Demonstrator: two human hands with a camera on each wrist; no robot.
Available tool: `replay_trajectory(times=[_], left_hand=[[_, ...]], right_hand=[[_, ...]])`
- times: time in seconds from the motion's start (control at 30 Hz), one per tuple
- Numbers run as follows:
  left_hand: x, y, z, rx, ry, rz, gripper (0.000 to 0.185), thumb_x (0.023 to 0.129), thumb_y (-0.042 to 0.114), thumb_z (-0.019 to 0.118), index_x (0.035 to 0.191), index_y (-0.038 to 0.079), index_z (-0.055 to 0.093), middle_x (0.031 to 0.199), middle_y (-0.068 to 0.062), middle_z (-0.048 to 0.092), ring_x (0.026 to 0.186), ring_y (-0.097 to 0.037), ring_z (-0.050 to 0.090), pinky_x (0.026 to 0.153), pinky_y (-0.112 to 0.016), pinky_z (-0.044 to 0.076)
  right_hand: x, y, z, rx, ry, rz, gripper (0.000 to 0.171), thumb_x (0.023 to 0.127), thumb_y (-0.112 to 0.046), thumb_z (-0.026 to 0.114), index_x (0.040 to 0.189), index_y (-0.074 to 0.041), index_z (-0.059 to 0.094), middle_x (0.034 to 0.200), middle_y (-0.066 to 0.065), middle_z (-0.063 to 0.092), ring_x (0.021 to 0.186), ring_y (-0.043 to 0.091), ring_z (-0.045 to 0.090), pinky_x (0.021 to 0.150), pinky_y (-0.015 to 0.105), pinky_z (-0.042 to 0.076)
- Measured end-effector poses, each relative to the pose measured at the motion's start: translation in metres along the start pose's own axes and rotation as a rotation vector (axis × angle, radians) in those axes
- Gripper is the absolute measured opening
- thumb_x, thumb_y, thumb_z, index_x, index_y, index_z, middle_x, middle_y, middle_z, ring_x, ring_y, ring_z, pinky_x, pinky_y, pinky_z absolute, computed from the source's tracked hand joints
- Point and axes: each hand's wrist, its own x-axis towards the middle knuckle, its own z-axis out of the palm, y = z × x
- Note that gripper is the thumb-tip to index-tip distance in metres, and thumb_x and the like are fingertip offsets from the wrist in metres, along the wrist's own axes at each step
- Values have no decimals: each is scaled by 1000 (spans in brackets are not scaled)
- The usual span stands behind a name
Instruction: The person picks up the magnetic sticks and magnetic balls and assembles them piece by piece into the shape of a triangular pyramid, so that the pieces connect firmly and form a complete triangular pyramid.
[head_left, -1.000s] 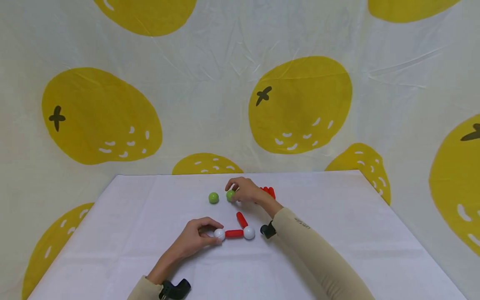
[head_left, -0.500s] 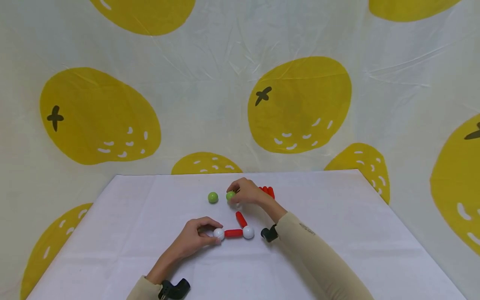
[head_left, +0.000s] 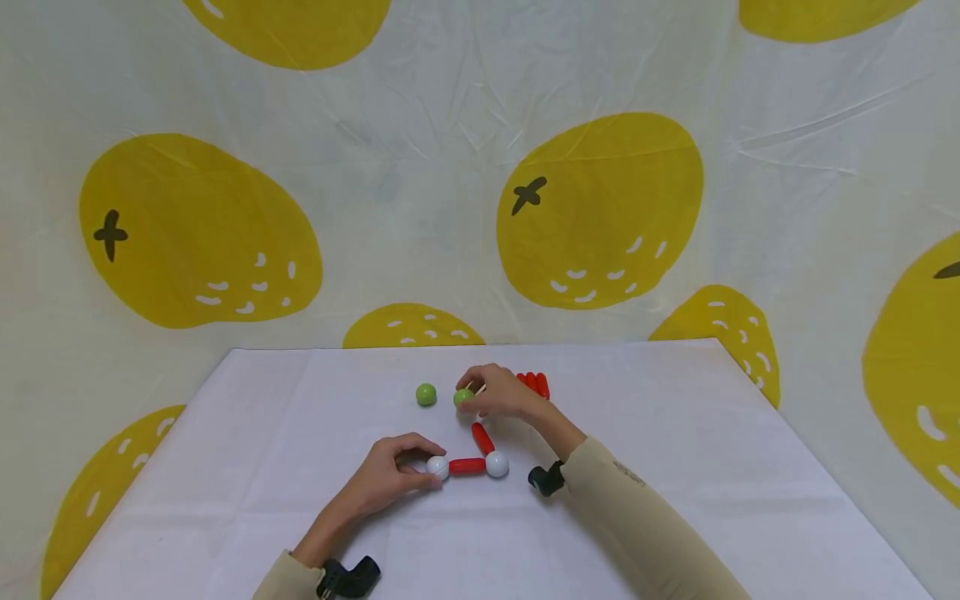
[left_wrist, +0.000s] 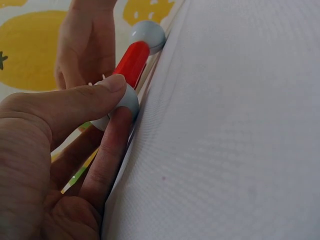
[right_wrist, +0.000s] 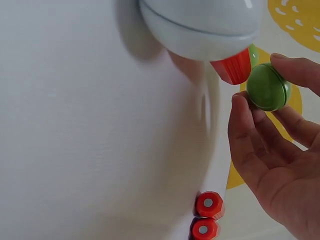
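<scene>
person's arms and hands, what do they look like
The left sleeve and right sleeve are beige; the right one bears a small dark marking, too small to make out. A black left wrist camera and black right wrist camera sit by the cuffs. The left hand and right hand are ungloved.

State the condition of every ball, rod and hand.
Left hand: pinching left white ball
Left white ball: pinched, against crosswise rod
Right white ball: against crosswise rod and slanted rod
Crosswise rod: bridging both white balls
Slanted rod: unheld
Right hand: holding right green ball
Right green ball: held
Left green ball: unheld
Grouped rods: side by side, partly hidden
</scene>
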Motion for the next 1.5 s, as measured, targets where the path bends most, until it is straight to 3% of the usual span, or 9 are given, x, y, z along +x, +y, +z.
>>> replay_trajectory(times=[1.5], left_hand=[[1,-1,0,-22,-2,38,34,82,22,89,114,19,77,115,-3,75,101,-8,65,74,-19,56]], right_hand=[[-7,14,14,-35,-31,30,30,89,-23,80,118,-17,72,110,6,69,91,20,63,77,30,58]])
